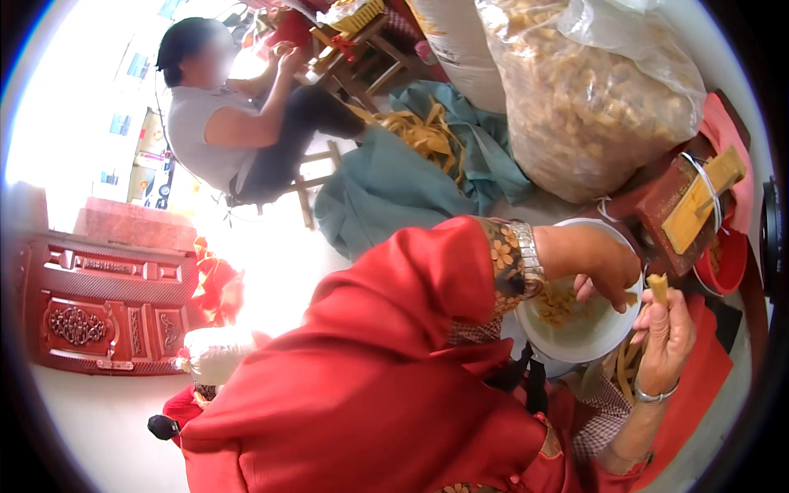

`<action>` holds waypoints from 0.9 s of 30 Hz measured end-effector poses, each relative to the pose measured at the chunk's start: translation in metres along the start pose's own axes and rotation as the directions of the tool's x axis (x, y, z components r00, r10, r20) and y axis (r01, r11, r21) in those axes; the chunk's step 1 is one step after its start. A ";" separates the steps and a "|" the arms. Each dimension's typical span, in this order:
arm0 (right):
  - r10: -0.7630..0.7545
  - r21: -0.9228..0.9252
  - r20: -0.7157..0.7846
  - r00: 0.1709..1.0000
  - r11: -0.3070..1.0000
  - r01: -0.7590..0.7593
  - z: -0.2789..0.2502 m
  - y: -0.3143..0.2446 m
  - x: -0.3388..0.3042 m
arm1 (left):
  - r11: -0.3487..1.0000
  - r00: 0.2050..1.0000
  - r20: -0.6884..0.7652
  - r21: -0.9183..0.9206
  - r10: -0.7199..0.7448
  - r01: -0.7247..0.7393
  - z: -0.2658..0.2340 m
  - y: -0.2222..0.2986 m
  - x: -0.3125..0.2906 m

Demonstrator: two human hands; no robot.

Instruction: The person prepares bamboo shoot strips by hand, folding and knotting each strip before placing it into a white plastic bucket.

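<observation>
My left hand [598,261], with a watch at its wrist, reaches over a white bowl [524,324]. Its fingers are bent downward, and what they hold, if anything, is hidden. Small yellow-brown pieces [559,308] lie in the bowl. By the bowl's right rim, my right hand [667,337] is closed around a short, rolled yellow strip [657,287] that sticks up from the fingertips. A bracelet circles that wrist. Long yellow strips [626,366] rest beside a checked cloth [600,423] below the bowl.
A wooden block [703,201] with a tied-on board stands beyond the bowl, next to a red bowl [723,263]. A large clear bag of pieces [592,107] is behind. More strips [419,135] lie on green cloth [394,181]. Another person [218,135] sits at far left.
</observation>
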State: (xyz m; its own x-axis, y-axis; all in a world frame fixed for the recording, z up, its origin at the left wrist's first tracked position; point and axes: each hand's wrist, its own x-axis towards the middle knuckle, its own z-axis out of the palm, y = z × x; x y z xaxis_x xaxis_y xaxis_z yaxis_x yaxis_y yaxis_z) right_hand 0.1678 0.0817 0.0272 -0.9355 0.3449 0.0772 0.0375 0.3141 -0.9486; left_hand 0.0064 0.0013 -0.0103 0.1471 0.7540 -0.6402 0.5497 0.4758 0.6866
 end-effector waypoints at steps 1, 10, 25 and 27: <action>0.001 0.002 0.023 1.000 1.000 -0.001 0.006 0.001 -0.003 | 0.998 0.999 0.019 -0.051 -0.035 0.036 0.002 0.000 -0.001; -0.255 -0.172 0.239 0.937 0.939 0.299 0.059 -0.007 -0.031 | 0.503 0.990 -0.080 -0.855 0.113 -0.126 0.018 0.010 -0.010; 0.039 -0.170 -0.533 0.845 0.974 -0.152 0.002 0.063 0.003 | 0.892 0.709 -0.589 0.045 0.387 -0.450 -0.005 0.030 -0.036; 0.497 0.419 -0.350 0.794 0.841 -0.342 0.001 0.037 0.009 | 0.839 0.494 -0.682 0.390 0.540 -0.379 -0.001 0.027 -0.032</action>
State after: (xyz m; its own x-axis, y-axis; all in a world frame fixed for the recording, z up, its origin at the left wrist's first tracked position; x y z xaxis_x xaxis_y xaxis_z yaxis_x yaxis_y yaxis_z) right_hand 0.1604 0.0952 -0.0080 -0.6012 0.7396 -0.3027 0.2041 -0.2241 -0.9529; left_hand 0.0155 -0.0093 0.0286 -0.1912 0.9379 0.2893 0.7266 -0.0629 0.6841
